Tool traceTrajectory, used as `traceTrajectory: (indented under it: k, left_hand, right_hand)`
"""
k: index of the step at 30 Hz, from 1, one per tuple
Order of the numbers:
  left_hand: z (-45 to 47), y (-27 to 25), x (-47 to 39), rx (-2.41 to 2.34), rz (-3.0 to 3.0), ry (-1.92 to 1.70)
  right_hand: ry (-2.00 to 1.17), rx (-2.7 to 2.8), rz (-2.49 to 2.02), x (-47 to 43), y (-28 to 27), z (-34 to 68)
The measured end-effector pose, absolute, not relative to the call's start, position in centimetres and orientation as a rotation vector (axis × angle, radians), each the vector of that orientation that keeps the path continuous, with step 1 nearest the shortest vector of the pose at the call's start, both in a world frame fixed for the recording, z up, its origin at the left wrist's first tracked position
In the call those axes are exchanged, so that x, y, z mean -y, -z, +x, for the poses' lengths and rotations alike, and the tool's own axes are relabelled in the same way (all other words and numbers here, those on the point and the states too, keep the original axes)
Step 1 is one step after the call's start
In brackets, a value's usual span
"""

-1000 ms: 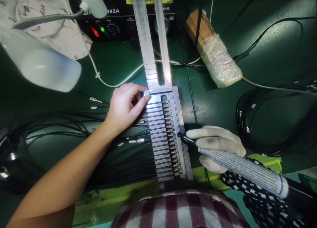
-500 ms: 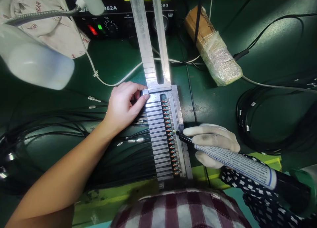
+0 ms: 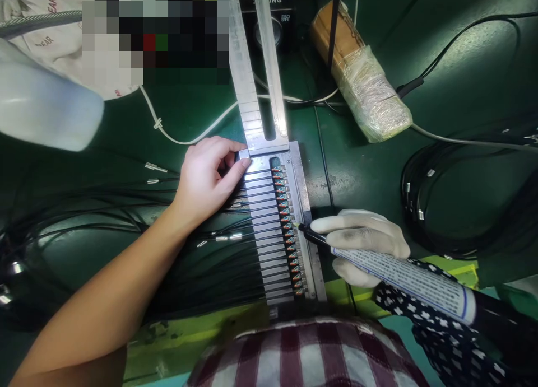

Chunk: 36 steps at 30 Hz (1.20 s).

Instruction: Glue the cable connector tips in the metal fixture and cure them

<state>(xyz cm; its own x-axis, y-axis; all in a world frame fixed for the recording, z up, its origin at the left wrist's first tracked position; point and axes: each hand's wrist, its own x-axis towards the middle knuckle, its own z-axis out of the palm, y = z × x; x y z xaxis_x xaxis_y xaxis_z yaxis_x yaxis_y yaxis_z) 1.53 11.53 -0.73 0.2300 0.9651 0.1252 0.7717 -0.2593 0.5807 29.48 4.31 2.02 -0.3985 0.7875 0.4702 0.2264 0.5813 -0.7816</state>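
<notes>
A long metal fixture (image 3: 261, 219) lies on the green bench, with black cables in its slots and a row of small wired connectors (image 3: 289, 233) along its right side. At its upper left corner, my bare left hand (image 3: 209, 177) is closed, thumb and forefinger gripping the edge. A slotted metal arm (image 3: 275, 104) extends from the fixture's far end. My gloved right hand (image 3: 363, 244) is wrapped round a thick pen (image 3: 406, 280) with a printed white label and black ends. The pen's pale tip is at the connectors near the middle of the row; contact is unclear.
Bundles of black cable lie left (image 3: 105, 208) and right (image 3: 406, 208). A white plastic bottle (image 3: 46, 101) is at upper left. Behind stands a black control box (image 3: 290, 31), partly pixelated. A plastic-wrapped cardboard block (image 3: 370, 90) lies at upper right.
The view has shifted slightly, and a pixelated patch now covers part of the upper left. Both hands keep their grips; the pen tip stays near the same connectors.
</notes>
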Motion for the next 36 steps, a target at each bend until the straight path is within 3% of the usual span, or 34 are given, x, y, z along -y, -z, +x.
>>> traceTrajectory:
  k: [36]
  left_hand:
    - [1.63, 0.59, -11.49, -1.606, 2.099, -0.644]
  right_hand:
    - [-0.714, 1.905, -0.785, -4.44, -2.03, 29.57]
